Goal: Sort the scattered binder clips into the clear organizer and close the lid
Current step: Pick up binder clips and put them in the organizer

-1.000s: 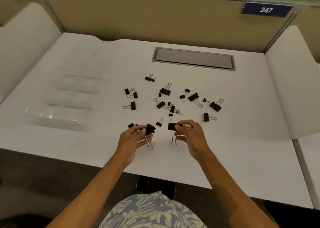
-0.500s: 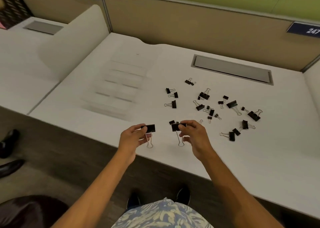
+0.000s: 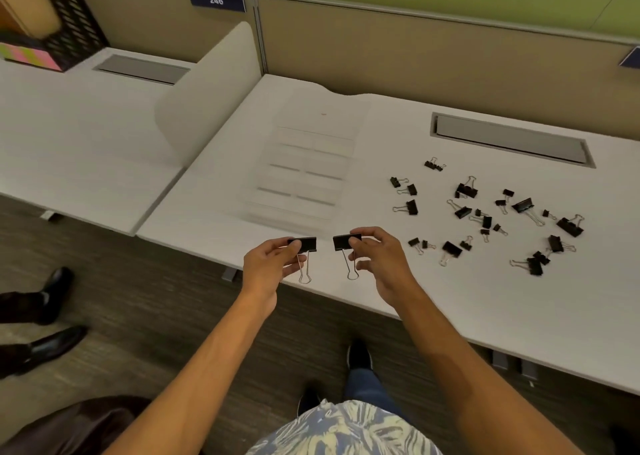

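Both hands have swung left, away from the pile (image 3: 485, 212), and the view has turned with them! Left hand (image 3: 266, 264) pinches the left clip (image 3: 304, 244) by its black body, thumb and fingers curled on it, wire loops dangling. Right hand (image 3: 379, 260) pinches the right clip (image 3: 346, 242) the same way. The two clips hang side by side, apart, over the near edge of the tabletop (image 3: 450, 309). Organizer (image 3: 304, 174) lies just beyond at 12 o'clock, motion-blurred, so its cells are hard to read; the lid (image 3: 323, 112) seems folded open at the far end. Loose clips wait at 3 o'clock, well apart from it. Now comes the drop, I'd say: carry both forward, low over the dividers, and pick one cell for this large size, since these two match. Keep the loops hanging down so they go in first and don't hook a wall. Release one at a time, then go back to the pile for the next pair.
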A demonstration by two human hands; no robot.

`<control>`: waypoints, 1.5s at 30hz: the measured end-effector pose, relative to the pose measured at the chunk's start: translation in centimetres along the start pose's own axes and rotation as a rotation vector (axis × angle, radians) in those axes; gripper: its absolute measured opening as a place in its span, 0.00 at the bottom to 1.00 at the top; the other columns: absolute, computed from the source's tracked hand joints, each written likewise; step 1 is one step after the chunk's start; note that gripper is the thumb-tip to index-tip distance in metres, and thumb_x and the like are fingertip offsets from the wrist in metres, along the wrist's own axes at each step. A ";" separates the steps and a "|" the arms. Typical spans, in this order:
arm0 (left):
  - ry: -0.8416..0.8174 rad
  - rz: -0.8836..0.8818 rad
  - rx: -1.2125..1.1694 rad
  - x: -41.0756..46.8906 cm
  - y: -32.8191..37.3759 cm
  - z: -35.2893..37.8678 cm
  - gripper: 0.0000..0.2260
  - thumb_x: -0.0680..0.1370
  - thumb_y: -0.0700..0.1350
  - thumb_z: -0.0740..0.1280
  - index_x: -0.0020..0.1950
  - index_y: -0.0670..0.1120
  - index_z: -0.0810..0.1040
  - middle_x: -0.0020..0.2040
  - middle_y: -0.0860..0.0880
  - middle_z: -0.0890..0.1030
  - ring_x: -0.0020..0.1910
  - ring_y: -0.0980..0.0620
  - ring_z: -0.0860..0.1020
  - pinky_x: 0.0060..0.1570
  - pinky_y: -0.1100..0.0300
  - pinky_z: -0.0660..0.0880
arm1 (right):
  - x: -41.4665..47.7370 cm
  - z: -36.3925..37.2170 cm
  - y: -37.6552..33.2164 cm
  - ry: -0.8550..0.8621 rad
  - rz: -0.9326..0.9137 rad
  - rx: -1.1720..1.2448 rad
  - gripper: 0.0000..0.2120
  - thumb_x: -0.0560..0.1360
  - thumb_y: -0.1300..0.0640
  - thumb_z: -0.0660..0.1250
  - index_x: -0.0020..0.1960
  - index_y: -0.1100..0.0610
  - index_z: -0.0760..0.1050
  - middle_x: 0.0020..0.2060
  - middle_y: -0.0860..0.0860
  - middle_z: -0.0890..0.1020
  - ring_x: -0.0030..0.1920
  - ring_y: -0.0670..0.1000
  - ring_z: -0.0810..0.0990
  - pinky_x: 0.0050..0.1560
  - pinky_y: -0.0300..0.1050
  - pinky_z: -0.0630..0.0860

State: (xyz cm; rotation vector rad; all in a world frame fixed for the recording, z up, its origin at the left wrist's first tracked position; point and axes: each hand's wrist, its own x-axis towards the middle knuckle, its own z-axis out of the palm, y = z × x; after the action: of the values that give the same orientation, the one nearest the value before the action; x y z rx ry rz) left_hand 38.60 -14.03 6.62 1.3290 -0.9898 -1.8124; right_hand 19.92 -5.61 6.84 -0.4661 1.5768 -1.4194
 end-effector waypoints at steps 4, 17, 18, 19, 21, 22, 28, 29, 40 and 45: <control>0.035 0.011 -0.011 2.3 1.6 -1.3 0.12 0.74 0.39 0.74 0.56 0.39 0.81 0.46 0.40 0.85 0.44 0.43 0.85 0.46 0.55 0.82 | 1.7 2.4 -0.5 0.004 -0.006 -0.004 0.09 0.76 0.63 0.70 0.56 0.60 0.79 0.44 0.56 0.86 0.39 0.53 0.82 0.41 0.47 0.77; 0.059 0.059 0.109 16.7 8.5 -2.0 0.08 0.77 0.39 0.69 0.56 0.42 0.81 0.47 0.45 0.85 0.40 0.49 0.81 0.43 0.58 0.78 | 14.1 8.9 -3.5 0.060 -0.080 0.047 0.12 0.75 0.61 0.72 0.56 0.63 0.75 0.42 0.59 0.86 0.35 0.61 0.84 0.34 0.47 0.77; 0.053 0.061 0.136 18.0 9.1 -1.9 0.08 0.77 0.39 0.69 0.55 0.43 0.81 0.46 0.45 0.85 0.40 0.50 0.80 0.42 0.58 0.77 | 15.2 9.4 -3.8 0.076 -0.080 0.044 0.11 0.75 0.61 0.72 0.56 0.62 0.75 0.42 0.59 0.86 0.35 0.61 0.84 0.34 0.47 0.78; 0.044 0.059 0.157 19.2 9.6 -1.8 0.08 0.77 0.39 0.69 0.55 0.43 0.81 0.46 0.45 0.84 0.40 0.50 0.79 0.42 0.58 0.77 | 16.3 9.9 -4.2 0.090 -0.076 0.047 0.11 0.75 0.61 0.72 0.56 0.62 0.75 0.41 0.59 0.86 0.35 0.61 0.84 0.34 0.47 0.78; 0.021 0.046 0.166 21.3 10.5 -1.7 0.08 0.76 0.39 0.70 0.55 0.43 0.81 0.48 0.43 0.85 0.40 0.49 0.80 0.43 0.56 0.78 | 18.2 10.6 -4.8 0.111 -0.071 0.053 0.10 0.76 0.61 0.71 0.55 0.61 0.76 0.41 0.59 0.86 0.34 0.59 0.84 0.33 0.46 0.78; 0.010 0.039 0.162 22.3 10.9 -1.7 0.09 0.75 0.38 0.71 0.55 0.42 0.81 0.48 0.42 0.85 0.40 0.48 0.81 0.44 0.55 0.79 | 19.1 10.9 -5.0 0.119 -0.070 0.050 0.09 0.76 0.62 0.71 0.55 0.60 0.76 0.41 0.59 0.86 0.34 0.59 0.83 0.32 0.47 0.78; 0.016 0.017 0.170 26.8 13.3 -1.1 0.10 0.72 0.32 0.73 0.52 0.38 0.77 0.46 0.37 0.83 0.39 0.44 0.82 0.46 0.52 0.82 | 23.2 12.0 -5.9 0.178 -0.036 0.042 0.09 0.76 0.64 0.70 0.55 0.61 0.76 0.41 0.60 0.85 0.34 0.57 0.83 0.34 0.48 0.81; 0.011 0.017 0.187 27.6 13.7 -0.9 0.11 0.72 0.32 0.72 0.52 0.38 0.76 0.46 0.37 0.83 0.38 0.43 0.82 0.46 0.51 0.82 | 23.8 12.1 -6.0 0.188 -0.034 0.040 0.08 0.76 0.64 0.70 0.55 0.61 0.76 0.41 0.60 0.85 0.35 0.56 0.83 0.35 0.49 0.81; -0.092 0.240 0.661 37.1 16.2 3.9 0.09 0.73 0.36 0.73 0.53 0.41 0.83 0.45 0.43 0.84 0.39 0.44 0.85 0.47 0.55 0.82 | 30.6 13.1 -7.7 0.331 -0.022 -0.052 0.09 0.72 0.61 0.74 0.50 0.60 0.77 0.39 0.57 0.85 0.35 0.53 0.83 0.37 0.46 0.81; -0.137 0.293 0.836 40.5 16.4 4.8 0.11 0.72 0.36 0.73 0.53 0.45 0.84 0.47 0.45 0.84 0.42 0.45 0.84 0.51 0.51 0.81 | 33.9 14.0 -8.7 0.393 -0.012 -0.141 0.09 0.71 0.62 0.73 0.49 0.59 0.77 0.39 0.55 0.85 0.35 0.50 0.83 0.34 0.42 0.79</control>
State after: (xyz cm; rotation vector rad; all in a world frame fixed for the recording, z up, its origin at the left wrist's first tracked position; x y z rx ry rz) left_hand 25.03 -55.66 3.45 1.4072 -2.0381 -1.3045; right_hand 12.10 -42.35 3.42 -0.2884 2.0005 -1.4778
